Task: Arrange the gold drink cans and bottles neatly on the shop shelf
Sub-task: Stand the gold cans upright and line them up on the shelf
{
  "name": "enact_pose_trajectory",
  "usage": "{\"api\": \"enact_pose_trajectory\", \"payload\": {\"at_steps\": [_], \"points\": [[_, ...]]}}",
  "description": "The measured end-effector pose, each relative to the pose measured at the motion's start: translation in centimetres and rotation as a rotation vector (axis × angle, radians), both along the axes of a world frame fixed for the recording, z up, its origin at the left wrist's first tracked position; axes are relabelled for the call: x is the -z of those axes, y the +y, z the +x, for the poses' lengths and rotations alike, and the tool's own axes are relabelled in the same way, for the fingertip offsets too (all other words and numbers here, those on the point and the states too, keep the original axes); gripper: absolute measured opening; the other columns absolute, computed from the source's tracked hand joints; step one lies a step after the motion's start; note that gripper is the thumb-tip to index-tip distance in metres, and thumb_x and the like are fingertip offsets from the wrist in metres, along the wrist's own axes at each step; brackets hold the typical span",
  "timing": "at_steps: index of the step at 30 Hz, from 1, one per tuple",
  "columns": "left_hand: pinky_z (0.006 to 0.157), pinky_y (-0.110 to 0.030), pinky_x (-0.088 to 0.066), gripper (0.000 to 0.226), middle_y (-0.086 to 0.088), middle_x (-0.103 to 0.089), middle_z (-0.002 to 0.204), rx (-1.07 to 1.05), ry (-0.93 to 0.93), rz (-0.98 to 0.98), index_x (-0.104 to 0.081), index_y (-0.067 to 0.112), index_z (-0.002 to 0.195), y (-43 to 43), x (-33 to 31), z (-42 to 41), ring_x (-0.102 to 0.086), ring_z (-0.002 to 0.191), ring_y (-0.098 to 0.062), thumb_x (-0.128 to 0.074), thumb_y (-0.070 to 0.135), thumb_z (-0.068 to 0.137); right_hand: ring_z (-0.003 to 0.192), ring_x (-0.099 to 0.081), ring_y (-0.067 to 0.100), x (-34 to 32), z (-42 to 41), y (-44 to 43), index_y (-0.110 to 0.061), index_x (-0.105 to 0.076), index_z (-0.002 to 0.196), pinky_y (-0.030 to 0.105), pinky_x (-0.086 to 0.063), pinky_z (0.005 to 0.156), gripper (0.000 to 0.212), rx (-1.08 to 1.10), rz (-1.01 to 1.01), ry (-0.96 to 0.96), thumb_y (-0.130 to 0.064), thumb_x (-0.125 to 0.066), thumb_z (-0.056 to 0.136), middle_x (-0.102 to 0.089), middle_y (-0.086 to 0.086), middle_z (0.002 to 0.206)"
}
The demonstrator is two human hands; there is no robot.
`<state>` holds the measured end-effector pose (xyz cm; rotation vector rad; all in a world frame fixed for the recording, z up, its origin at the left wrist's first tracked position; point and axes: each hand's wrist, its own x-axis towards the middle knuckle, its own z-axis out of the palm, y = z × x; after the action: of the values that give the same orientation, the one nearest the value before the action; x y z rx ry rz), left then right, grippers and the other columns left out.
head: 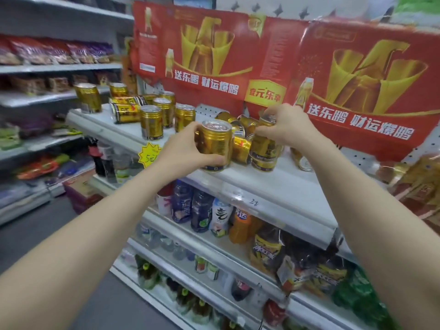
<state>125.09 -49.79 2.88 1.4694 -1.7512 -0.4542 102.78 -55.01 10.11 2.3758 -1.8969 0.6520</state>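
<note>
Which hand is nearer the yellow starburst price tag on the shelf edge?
Left. The left hand grips a gold can just right of the price tag; the right hand holds another can farther right.

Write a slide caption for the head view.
Each hand grips a gold can on the shop shelf.

White shop shelf (240,177) carries gold cans (151,122), some upright, others toppled (123,113) on their sides

light: bright, even | glare: can tops (216,126) | edges: bent, seemingly blurred
</note>
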Motion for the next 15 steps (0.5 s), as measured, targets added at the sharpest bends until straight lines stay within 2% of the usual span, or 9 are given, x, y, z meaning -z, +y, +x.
{"api": "enact_pose_trajectory", "payload": {"at_steps": [2,4,6,9,12,15], "points": [[0.079,-0.029,-0.044,0.085,0.016,-0.051,0.106,-0.004,-0.001,0.006,-0.042,0.021,0.136,-0.3,-0.5,2.4,-0.052,0.096,-0.009,-0.083,0.052,0.068,0.109,-0.062,0.035,-0.4,2.5,-0.2,-0.004,-0.064,0.123,0.048,-0.053,0.093,0.047,-0.005,-0.011,-0.016,-0.035,-0.068,0.087,-0.067,0.019,0.121],[0.087,-0.038,-0.052,0.086,0.014,-0.06,0.108,-0.009,-0.014,0.013,-0.045,0.023,0.131,-0.9,-0.8,5.0,-0.06,0.099,-0.012,-0.083,0.057,0.063,0.113,-0.06,0.033,-0.6,5.0,-0.5,-0.006,-0.065,0.125,0.044,-0.052,0.094,0.046,-0.007,-0.021,-0.007,-0.032,-0.068,0.087,-0.066,0.014,0.124],[0.089,-0.042,-0.053,0.083,0.012,-0.065,0.108,-0.023,-0.031,0.012,-0.049,0.026,0.126,-1.7,-0.9,7.8,-0.063,0.098,-0.012,-0.084,0.059,0.058,0.111,-0.06,0.032,-0.9,7.2,-1.3,-0.011,-0.068,0.119,0.04,-0.051,0.091,0.041,0.018,-0.045,0.023,-0.03,-0.069,0.084,-0.068,0.01,0.12],[0.088,-0.039,-0.053,0.074,0.012,-0.066,0.107,-0.04,-0.055,-0.008,-0.051,0.028,0.117,-3.4,-1.3,11.5,-0.064,0.095,-0.011,-0.086,0.056,0.058,0.107,-0.061,0.035,-1.8,9.3,-2.7,-0.012,-0.07,0.111,0.041,-0.05,0.088,0.035,0.094,-0.11,0.027,-0.03,-0.07,0.082,-0.07,0.012,0.111],[0.084,-0.034,-0.052,0.068,0.009,-0.065,0.109,-0.034,-0.064,-0.028,-0.048,0.028,0.115,-5.5,-1.9,13.8,-0.063,0.096,-0.014,-0.086,0.05,0.064,0.115,-0.055,0.034,-2.5,10.4,-4.2,-0.013,-0.068,0.117,0.042,-0.043,0.092,0.038,0.131,-0.192,-0.037,-0.032,-0.07,0.085,-0.067,0.012,0.117],[0.074,-0.028,-0.051,0.069,0.01,-0.064,0.106,-0.005,-0.03,-0.036,-0.049,0.025,0.12,-7.9,-2.7,14.7,-0.064,0.092,-0.012,-0.085,0.047,0.066,0.12,-0.051,0.033,-2.9,11.4,-5.7,-0.011,-0.064,0.125,0.042,-0.038,0.096,0.042,0.14,-0.239,-0.091,-0.032,-0.068,0.088,-0.064,0.012,0.124]]}}
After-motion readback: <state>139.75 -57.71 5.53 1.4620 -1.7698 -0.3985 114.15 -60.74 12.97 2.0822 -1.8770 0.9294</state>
